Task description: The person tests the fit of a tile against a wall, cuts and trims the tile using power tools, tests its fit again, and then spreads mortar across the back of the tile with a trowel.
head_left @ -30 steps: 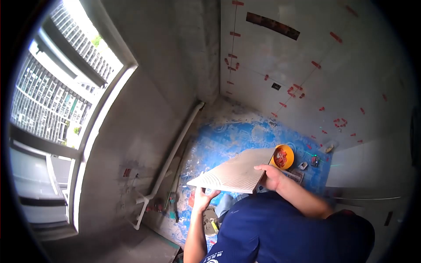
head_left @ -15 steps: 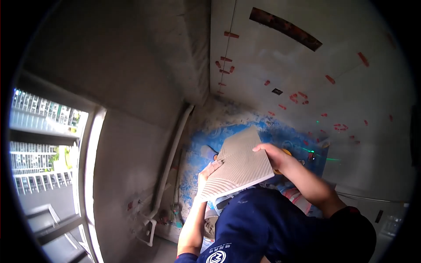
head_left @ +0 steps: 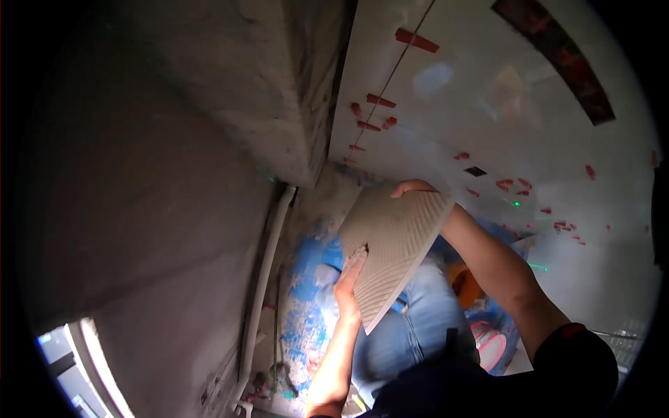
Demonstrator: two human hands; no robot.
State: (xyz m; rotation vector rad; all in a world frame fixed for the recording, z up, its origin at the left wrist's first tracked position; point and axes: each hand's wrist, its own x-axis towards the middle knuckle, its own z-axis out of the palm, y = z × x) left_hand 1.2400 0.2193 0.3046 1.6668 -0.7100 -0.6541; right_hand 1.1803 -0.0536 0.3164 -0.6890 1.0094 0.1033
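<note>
A tile [head_left: 397, 237] coated with beige adhesive combed into curved ridges is held up in front of me, tilted, its coated face toward me. My left hand [head_left: 352, 272] grips its left edge low down, with fingers lying over the coated side. At the top right edge, my right hand [head_left: 417, 187] is closed on the tile, fingertips curling over the coated face and the rest hidden behind it. Below the tile are my legs in blue jeans [head_left: 418, 299].
To the right, large light wall tiles [head_left: 446, 90] carry red leveling wedges [head_left: 417, 40] along their joints. A bare grey wall [head_left: 160, 230] and a white pipe [head_left: 267, 279] stand at left. Blue sheeting [head_left: 306, 279] covers the floor. Green laser spots [head_left: 517, 204] show at right.
The tile has turned and moved up toward the corner, still in both hands. My view has swung so the window drops to the lower left and the tiled wall looks nearer.
</note>
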